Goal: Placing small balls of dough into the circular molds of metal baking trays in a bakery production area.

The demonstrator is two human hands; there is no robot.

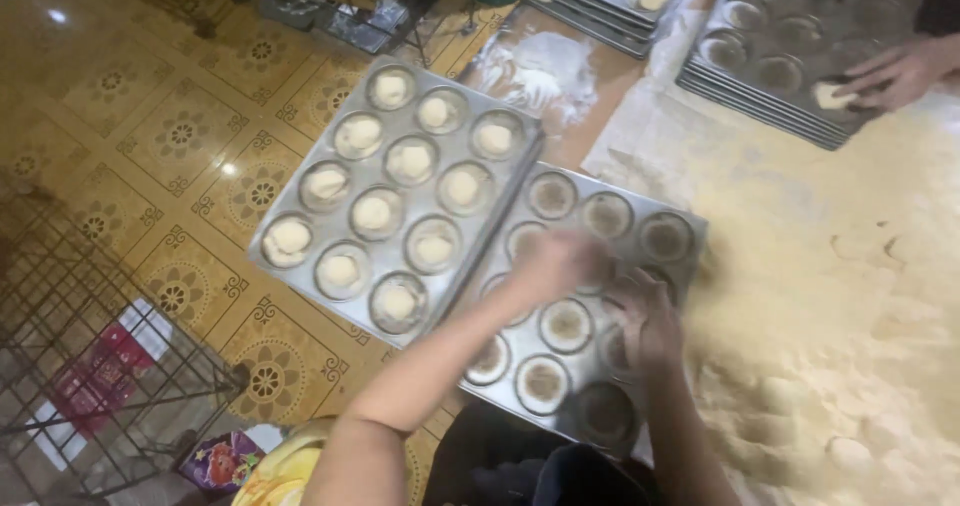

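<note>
My left hand (553, 263) hovers, blurred, over an empty metal muffin tray (690, 228) whose cups are dusted with flour; I cannot tell whether it holds anything. Just to its right, my right hand (650, 316) rests on the same tray near its right edge, fingers bent, next to a large mass of pale dough (830, 296). To the left lies a second muffin tray (300, 191) with a ball of dough in each cup; it hangs partly over the table edge.
Another person's hand (895, 71) places a dough piece (830, 94) into a stack of trays (760, 101) at the top right. More trays (590, 11) sit at the top. A wire rack (90, 336) stands on the patterned tile floor at left.
</note>
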